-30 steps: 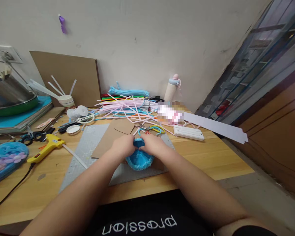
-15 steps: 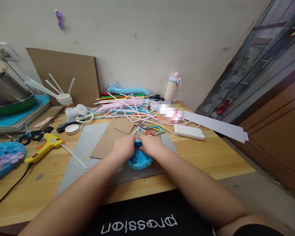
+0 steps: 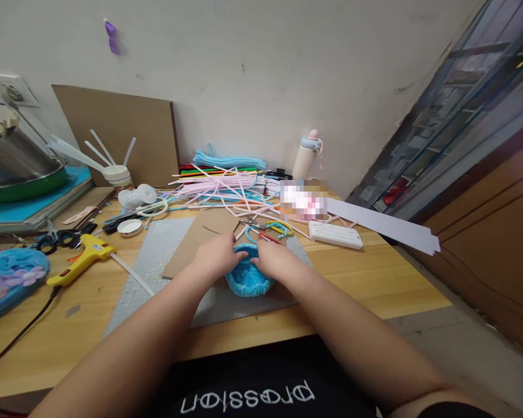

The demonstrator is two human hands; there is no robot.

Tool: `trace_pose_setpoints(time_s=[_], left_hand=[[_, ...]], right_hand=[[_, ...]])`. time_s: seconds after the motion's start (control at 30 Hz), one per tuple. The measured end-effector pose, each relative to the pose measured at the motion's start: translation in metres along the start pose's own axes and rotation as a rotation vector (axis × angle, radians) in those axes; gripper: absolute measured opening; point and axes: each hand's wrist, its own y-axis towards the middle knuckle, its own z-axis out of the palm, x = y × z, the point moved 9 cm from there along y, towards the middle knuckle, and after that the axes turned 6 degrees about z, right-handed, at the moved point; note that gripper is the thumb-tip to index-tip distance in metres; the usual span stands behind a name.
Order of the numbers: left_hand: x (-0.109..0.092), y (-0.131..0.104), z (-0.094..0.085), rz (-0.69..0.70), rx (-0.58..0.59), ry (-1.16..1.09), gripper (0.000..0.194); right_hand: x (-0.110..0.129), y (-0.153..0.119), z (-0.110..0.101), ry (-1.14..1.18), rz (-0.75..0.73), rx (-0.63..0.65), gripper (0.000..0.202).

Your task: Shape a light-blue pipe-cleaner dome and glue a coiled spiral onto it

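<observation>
A small blue fuzzy basket (image 3: 249, 285), seemingly shaped from pipe cleaners, sits in front of me with its hollow facing up toward me. My left hand (image 3: 218, 255) grips its left side, the thumb reaching inside over the rim. On the opposite side, my right hand (image 3: 276, 259) holds the rim the same way, thumb inward. My other fingers are mostly hidden behind the basket's outer wall. Just beyond it lie pliers with yellow and red handles (image 3: 279, 227). Underneath are a cardboard sheet (image 3: 183, 249) and a grey cutting mat (image 3: 135, 284).
A yellow glue gun (image 3: 85, 255) with its cord lies left, near a blue flowered piece (image 3: 15, 278). Pipe cleaners (image 3: 226, 186) are heaped at the back. A white box (image 3: 335, 234), a bottle (image 3: 305, 157) and scissors (image 3: 63, 238) also lie around.
My hands have moved slightly apart along the rim, and the thumbs now show inside. More of the basket's hollow is visible. The camera view has shifted a little.
</observation>
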Motion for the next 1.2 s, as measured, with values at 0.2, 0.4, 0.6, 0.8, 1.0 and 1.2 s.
trace_pose_setpoints(time_s=[0.2, 0.4, 0.6, 0.8, 1.0, 1.2], left_hand=[[-0.006, -0.002, -0.007, 0.076, 0.008, -0.024, 0.023], [-0.007, 0.007, 0.002, 0.064, 0.038, -0.04, 0.041], [-0.001, 0.011, 0.019, 0.05, 0.106, -0.05, 0.045], [-0.004, 0.014, 0.022, 0.066, 0.156, -0.034, 0.046], [-0.008, 0.019, 0.023, 0.047, 0.217, 0.013, 0.044], [-0.008, 0.024, 0.027, 0.045, 0.251, 0.026, 0.042]], right_hand=[[-0.001, -0.009, -0.022, 0.03, -0.076, -0.058, 0.049], [0.012, 0.013, -0.011, 0.049, -0.198, -0.025, 0.051], [0.013, 0.024, 0.002, 0.046, -0.233, 0.029, 0.051], [0.013, 0.025, -0.002, -0.001, -0.19, 0.053, 0.049], [0.015, 0.022, -0.001, -0.028, -0.132, 0.067, 0.044], [0.015, 0.027, 0.003, -0.039, -0.132, 0.089, 0.046]])
